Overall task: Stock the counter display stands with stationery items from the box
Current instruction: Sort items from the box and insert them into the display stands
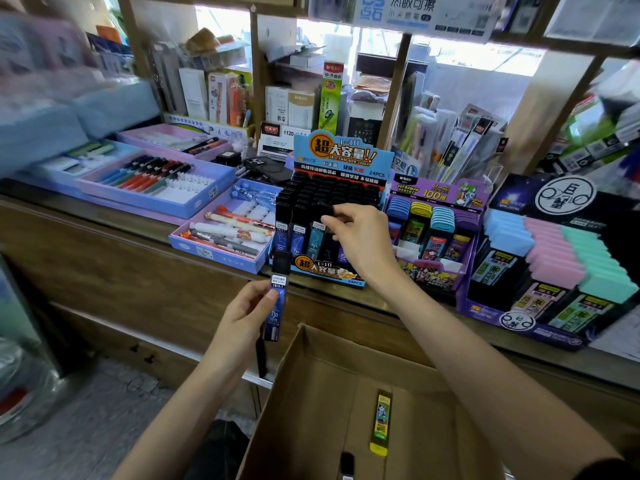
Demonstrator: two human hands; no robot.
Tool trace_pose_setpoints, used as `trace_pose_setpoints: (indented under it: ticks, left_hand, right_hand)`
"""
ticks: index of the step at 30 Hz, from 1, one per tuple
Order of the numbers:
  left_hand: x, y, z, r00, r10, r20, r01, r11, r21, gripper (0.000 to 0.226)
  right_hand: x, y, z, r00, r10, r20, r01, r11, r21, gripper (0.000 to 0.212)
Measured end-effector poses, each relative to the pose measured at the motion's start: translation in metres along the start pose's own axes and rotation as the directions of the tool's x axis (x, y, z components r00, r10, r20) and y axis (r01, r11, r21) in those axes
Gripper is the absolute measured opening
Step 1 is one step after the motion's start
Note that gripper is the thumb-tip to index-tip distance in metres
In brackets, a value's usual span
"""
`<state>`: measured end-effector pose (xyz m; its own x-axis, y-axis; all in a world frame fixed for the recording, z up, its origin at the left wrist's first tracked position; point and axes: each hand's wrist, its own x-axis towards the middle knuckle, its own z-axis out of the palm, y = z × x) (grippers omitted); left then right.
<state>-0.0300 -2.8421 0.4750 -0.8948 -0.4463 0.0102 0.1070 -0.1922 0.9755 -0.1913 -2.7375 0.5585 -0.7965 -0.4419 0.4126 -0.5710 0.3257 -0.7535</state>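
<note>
the right hand (360, 237) pinches the black cap (327, 210) of a case in the front rows of the stand (325, 270), and the left hand (242, 317) grips a blue case (278, 296) upright, near the box (311, 386) edge. the rows look tight, so a tilted push may jam or knock the neighbours. the blue case may also slip and fall beside the box.

A dark phone (267, 168) (back up) lies near an upright green box (330, 95).

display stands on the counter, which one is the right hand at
The blue stand, full of black-capped lead cases; the right hand pinches one there. The purple stand and pastel-capped stand sit untouched.
</note>
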Motion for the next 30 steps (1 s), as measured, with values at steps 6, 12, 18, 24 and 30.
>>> trace_pose_setpoints:
  ticks: [6,12,18,24,30]
  left_hand:
    - [0.001,-0.002,-0.002,1.0,0.004,-0.009,-0.004,1.0,0.012,0.018]
    - [0.002,-0.001,0.006,0.999,0.029,-0.013,-0.029,0.999,0.017,0.014]
    - [0.01,0.003,0.02,0.998,0.064,-0.025,-0.061,0.992,0.112,0.013]
    - [0.02,0.011,0.039,0.987,0.14,0.081,-0.152,0.974,0.169,0.013]
    - [0.045,0.012,0.031,0.941,0.335,-0.045,-0.248,0.775,0.581,0.034]
  right_hand:
    - [-0.006,0.004,0.008,0.999,0.033,0.004,-0.033,0.999,-0.01,0.02]
    - [0.001,0.0,0.007,0.994,0.069,0.079,-0.055,0.984,-0.172,0.029]
    - [-0.03,0.001,-0.008,0.983,0.033,0.18,-0.023,0.998,-0.054,0.03]
    - [-0.056,0.001,-0.017,0.968,0.059,0.242,-0.101,0.981,0.163,0.008]
    - [-0.02,0.002,-0.044,0.994,0.107,0.002,-0.105,0.969,0.223,0.009]
